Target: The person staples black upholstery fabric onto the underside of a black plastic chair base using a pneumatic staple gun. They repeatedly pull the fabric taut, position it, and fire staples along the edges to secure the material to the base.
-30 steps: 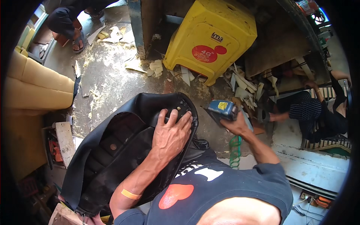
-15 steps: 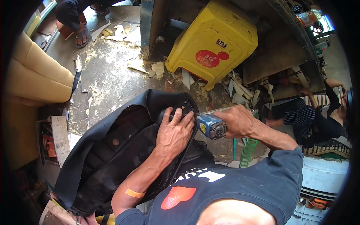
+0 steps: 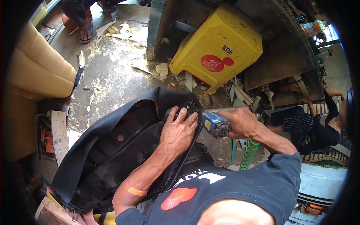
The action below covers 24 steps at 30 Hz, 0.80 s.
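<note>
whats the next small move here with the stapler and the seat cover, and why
Probably press the blue stapler gun flat onto the seat edge and fire. Its nose already sits at the rim of the upturned seat, right beside the left hand, which pins the black cover there; the right hand grips the tool.

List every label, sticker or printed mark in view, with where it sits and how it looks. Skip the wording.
Round red sticker with a smaller red dot beside it: side of the tipped yellow plastic stool.
Small dark mark: on the stool, above the sticker.
Yellow label: on the blue power tool in the right hand.
Red shape and white print: dark shirt.
</note>
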Available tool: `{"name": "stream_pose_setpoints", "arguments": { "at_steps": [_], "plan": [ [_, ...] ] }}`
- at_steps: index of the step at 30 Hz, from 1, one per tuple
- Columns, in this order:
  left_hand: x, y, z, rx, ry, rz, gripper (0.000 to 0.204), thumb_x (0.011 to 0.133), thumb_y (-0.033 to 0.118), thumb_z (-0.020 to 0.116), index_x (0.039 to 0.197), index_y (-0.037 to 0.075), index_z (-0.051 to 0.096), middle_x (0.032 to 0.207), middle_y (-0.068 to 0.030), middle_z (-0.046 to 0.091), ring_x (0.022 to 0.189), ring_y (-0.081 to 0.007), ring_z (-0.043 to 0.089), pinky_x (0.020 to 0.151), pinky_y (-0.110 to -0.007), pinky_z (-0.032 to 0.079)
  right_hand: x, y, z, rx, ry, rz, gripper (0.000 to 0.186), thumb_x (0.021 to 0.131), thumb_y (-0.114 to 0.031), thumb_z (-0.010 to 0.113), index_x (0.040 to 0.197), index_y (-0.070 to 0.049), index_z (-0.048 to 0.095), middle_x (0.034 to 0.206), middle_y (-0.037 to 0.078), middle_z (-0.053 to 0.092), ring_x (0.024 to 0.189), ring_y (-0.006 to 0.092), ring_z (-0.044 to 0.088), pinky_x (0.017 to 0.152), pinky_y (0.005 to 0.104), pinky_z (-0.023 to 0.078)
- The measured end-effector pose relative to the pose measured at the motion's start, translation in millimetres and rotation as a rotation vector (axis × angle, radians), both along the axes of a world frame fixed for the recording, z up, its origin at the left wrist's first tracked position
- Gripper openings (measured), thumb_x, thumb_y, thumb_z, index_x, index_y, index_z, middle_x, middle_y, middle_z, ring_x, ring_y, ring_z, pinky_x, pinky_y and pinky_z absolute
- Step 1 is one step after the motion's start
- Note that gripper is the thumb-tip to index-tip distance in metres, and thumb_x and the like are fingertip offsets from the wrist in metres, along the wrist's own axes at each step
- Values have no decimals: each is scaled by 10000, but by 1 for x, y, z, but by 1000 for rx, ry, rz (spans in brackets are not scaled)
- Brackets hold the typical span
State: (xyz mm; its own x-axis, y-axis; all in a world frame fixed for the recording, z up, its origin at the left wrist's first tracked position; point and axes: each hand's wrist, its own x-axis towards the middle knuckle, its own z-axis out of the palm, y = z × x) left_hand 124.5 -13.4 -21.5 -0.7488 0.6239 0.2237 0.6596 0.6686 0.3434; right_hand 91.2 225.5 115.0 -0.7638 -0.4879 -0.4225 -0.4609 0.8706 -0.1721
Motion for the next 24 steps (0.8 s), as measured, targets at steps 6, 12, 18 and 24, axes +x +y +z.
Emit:
{"name": "stream_pose_setpoints", "arguments": {
  "at_steps": [6, 12, 18, 24],
  "plan": [
    [1, 0, 2, -44, -20, -6, 374, 978, 297, 616, 1308, 152, 717, 1440, 19, 610, 1388, -280, 465, 1224, -536, 244, 4, 0, -10, -29, 68, 85, 570, 672, -192, 814, 1220, -111, 679, 780, 175, 730, 716, 392, 726, 638, 492, 570],
    [5, 2, -1, -70, 12, -8, 370, 978, 278, 598, 1306, 156, 720, 1469, 11, 600, 1405, -280, 454, 1228, -538, 240, 2, -17, -6, 74, 69, 122, 391, 728, -177, 790, 1088, -62, 687, 775, 174, 736, 706, 411, 728, 633, 515, 574],
    [-2, 7, -1, -95, -9, -34, 376, 988, 264, 583, 1324, 145, 705, 1484, -8, 589, 1429, -291, 440, 1231, -538, 244, -10, -29, -6, 207, -9, 52, 321, 760, -170, 783, 1039, -32, 704, 839, 216, 751, 781, 433, 749, 695, 532, 596],
    [4, -15, 13, -18, 10, -53, 490, 906, 281, 725, 1374, 149, 670, 1505, -21, 559, 1419, -321, 428, 1220, -550, 276, 4, 103, -90, -437, -136, -239, 464, 847, -162, 749, 1299, -71, 698, 1004, 179, 785, 929, 344, 760, 872, 457, 585]
  ]
}}
